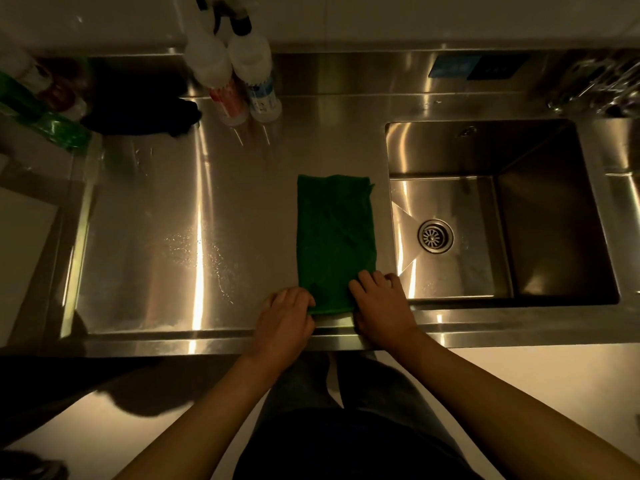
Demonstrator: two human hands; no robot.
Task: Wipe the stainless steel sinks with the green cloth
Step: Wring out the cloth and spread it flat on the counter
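Green cloth [335, 237]: folded into a long strip, flat on the steel bench [166, 209], just left of the sink [543, 216].
Left hand [289, 315]: fingers curled, pinching the cloth's near left corner.
Right hand [381, 303]: fingers curled over the near right corner, holding it.
Drain [435, 236]: in the sink floor.
Two spray bottles [242, 81]: upright at the bench's back.
Dark rag [145, 109]: back left.
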